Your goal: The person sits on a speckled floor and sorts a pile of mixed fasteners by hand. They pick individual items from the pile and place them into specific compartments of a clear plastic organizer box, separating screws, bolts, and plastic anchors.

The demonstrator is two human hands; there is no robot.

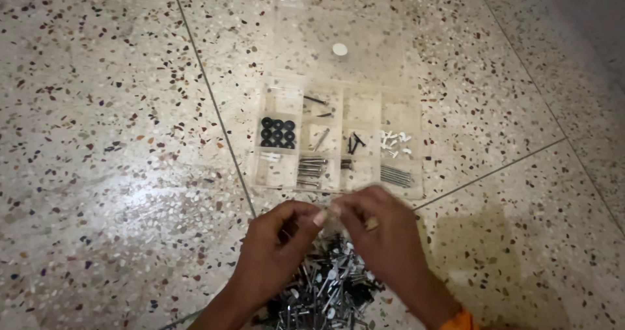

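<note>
Small pale piece (333, 207), blurred and too small to tell its kind, pinched between the fingertips of both hands just above a heap of mixed hardware (329, 291) on the terrazzo floor (111, 141). Left hand (280, 248) curled, thumb and forefinger closed on the piece from the left; right hand (384, 235) meeting it from the right, fingertips pressed together on the same piece. Hands touching at the tips, wrists apart. Heap made up of nails, screws and black and white bits, lying directly under the hands at the bottom edge of the view.

Just beyond the fingertips, a clear plastic organiser box (338, 89) with its lid open flat on the far side. Compartments partly filled: black washers (278, 133) at the left, silver screws (312, 169) near the middle front, black screws (355, 142) right of centre, white plugs (394, 142) and long thin nails (396, 175) at the right. Round white disc (340, 49) on the open lid.
</note>
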